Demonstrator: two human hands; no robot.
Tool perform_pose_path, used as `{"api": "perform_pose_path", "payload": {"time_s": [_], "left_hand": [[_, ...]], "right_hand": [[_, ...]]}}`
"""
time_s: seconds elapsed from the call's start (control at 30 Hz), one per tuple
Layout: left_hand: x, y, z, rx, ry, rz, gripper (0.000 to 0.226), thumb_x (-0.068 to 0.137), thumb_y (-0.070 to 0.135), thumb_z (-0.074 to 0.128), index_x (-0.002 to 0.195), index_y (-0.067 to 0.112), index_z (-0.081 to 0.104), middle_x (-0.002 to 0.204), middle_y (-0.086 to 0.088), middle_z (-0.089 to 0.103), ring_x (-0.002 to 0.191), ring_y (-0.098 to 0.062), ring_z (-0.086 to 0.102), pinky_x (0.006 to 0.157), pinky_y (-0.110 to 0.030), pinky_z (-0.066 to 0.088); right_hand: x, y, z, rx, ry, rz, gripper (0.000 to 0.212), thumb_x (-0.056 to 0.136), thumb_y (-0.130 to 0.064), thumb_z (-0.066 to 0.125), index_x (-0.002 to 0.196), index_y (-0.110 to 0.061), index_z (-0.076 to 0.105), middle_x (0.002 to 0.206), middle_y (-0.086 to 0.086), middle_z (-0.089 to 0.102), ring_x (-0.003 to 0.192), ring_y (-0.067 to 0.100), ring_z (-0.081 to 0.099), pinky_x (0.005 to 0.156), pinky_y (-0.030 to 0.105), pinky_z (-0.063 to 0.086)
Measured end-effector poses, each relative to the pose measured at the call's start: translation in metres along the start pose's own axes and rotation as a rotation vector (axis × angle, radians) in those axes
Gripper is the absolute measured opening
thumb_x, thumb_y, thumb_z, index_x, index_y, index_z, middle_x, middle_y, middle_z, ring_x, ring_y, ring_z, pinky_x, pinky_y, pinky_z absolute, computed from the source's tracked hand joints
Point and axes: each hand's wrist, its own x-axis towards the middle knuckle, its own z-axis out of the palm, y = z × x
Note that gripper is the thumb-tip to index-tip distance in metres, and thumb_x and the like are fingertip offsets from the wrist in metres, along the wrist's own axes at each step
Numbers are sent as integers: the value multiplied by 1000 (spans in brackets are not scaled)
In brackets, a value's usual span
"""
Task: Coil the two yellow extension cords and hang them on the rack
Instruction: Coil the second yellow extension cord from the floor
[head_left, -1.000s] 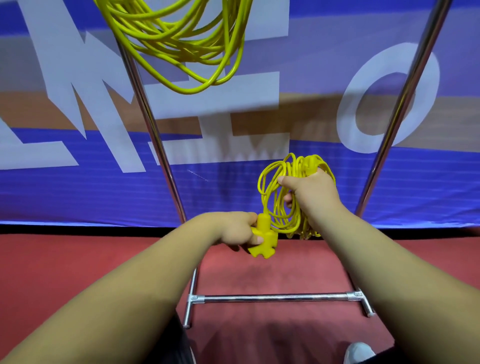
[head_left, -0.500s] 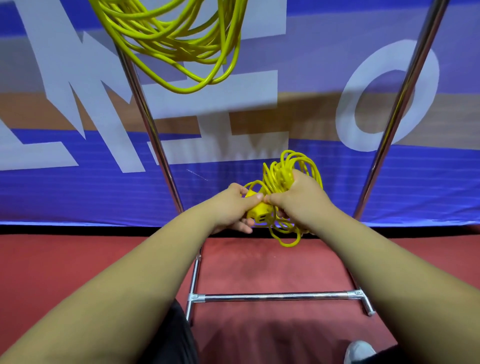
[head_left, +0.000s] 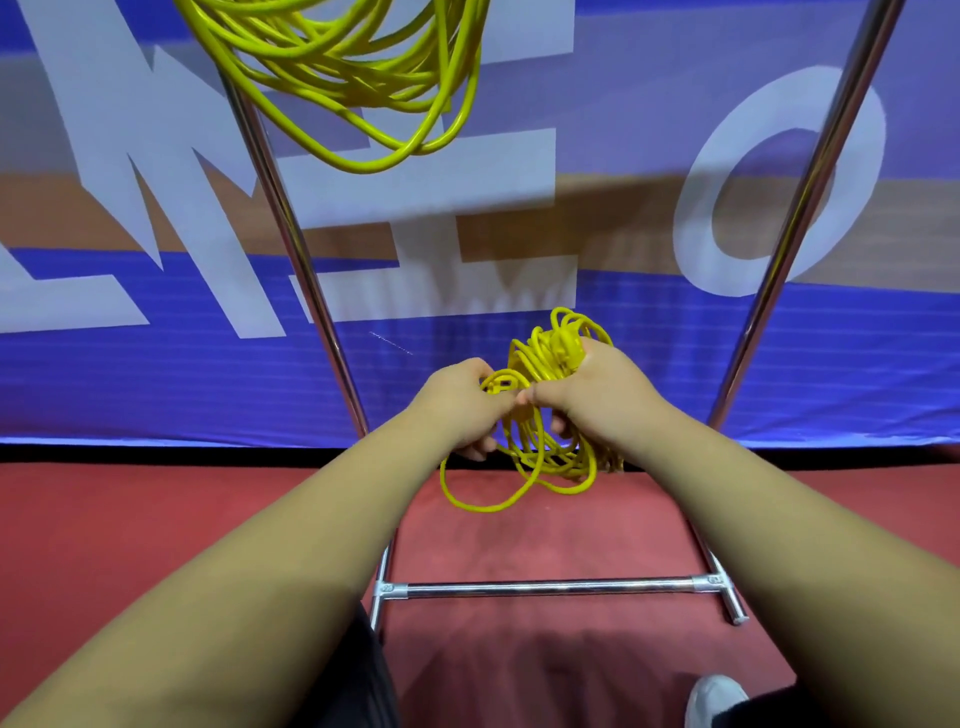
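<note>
One yellow extension cord (head_left: 363, 67) hangs in loops at the top of the head view, its upper part cut off by the frame. A second yellow cord (head_left: 545, 457) is bundled between my hands, with loops drooping below them. My right hand (head_left: 592, 395) grips the bundle's upper part. My left hand (head_left: 457, 405) pinches a loop and the yellow socket end beside it. The chrome rack (head_left: 545, 588) stands in front, its two uprights rising either side of my hands.
A blue, white and tan banner (head_left: 156, 338) forms the backdrop behind the rack. The floor is red carpet (head_left: 130, 519). The rack's left upright (head_left: 291, 239) and right upright (head_left: 800, 208) slant upward. A white shoe (head_left: 714, 699) shows at the bottom right.
My left hand rose from holding the socket end low to meet my right hand at the bundle. A loose loop now droops lower beneath my hands.
</note>
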Motion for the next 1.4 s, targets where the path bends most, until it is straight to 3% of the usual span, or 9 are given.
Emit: {"api": "perform_pose_path", "payload": {"time_s": [0.1, 0.3, 0.5, 0.63, 0.83, 0.93, 1.0, 1.2, 1.4], "left_hand": [[5, -2, -3, 509, 194, 47, 58, 80, 80, 58, 79, 22, 67, 74, 3, 71, 72, -21, 70, 67, -38, 61], [12, 1, -17, 649, 110, 55, 70, 92, 79, 39, 74, 21, 72, 71, 4, 73, 79, -20, 69, 75, -38, 58], [-9, -9, -39, 437, -322, 168, 71, 100, 71, 40, 75, 16, 77, 61, -5, 67, 57, -12, 56, 66, -26, 46], [-21, -6, -49, 77, -400, 107, 75, 99, 72, 41, 65, 8, 61, 80, -15, 77, 78, -26, 74, 89, -43, 60], [-36, 6, -56, -108, -431, 110, 66, 100, 70, 39, 70, 13, 52, 60, -19, 60, 66, -39, 70, 73, -43, 59], [-29, 1, -60, -232, -428, 11, 78, 100, 73, 29, 103, 6, 68, 69, -13, 61, 55, -32, 62, 72, -51, 62], [-23, -9, -54, -320, -335, -170, 70, 105, 64, 30, 127, 3, 55, 71, -19, 68, 55, -33, 67, 66, -51, 63], [-22, -20, -33, 98, -399, -342, 46, 92, 43, 76, 91, -1, 65, 59, -9, 69, 50, -19, 69, 52, -28, 60], [-16, -11, -7, 479, -424, -407, 27, 103, 30, 64, 90, 7, 67, 64, -2, 69, 45, -15, 62, 50, -25, 56]], "right_hand": [[0, -1, 2, 30, 6, 6, 28, 83, -25, 83, 92, -5, 66, 57, 10, 68, 49, 21, 62, 51, 29, 51], [2, -2, -3, 170, -66, 8, 25, 78, -26, 82, 88, -3, 76, 68, 19, 72, 53, 26, 59, 61, 52, 56], [-4, 6, -2, 242, -219, 18, 22, 91, -30, 77, 83, -10, 82, 67, 29, 64, 54, 31, 54, 60, 39, 52], [-3, 11, -1, 343, -244, 50, 37, 97, -39, 73, 83, -6, 81, 56, 19, 53, 53, 31, 52, 61, 40, 50], [3, 12, 3, 419, -154, 78, 44, 96, -40, 75, 80, 0, 73, 53, 18, 50, 48, 29, 48, 56, 38, 47], [3, 11, 3, 386, -130, 87, 41, 93, -40, 77, 75, -3, 71, 53, 18, 49, 50, 29, 47, 57, 39, 47], [1, 9, 3, 359, -116, 76, 39, 93, -38, 76, 73, -5, 70, 53, 18, 49, 50, 29, 47, 56, 38, 46], [-5, 1, 12, 204, -51, 4, 37, 93, -36, 77, 70, -8, 70, 50, 15, 54, 45, 27, 50, 54, 36, 48], [-9, -3, 14, 164, -26, 10, 39, 95, -33, 77, 77, 1, 69, 48, 6, 55, 45, 24, 50, 52, 36, 50]]}}
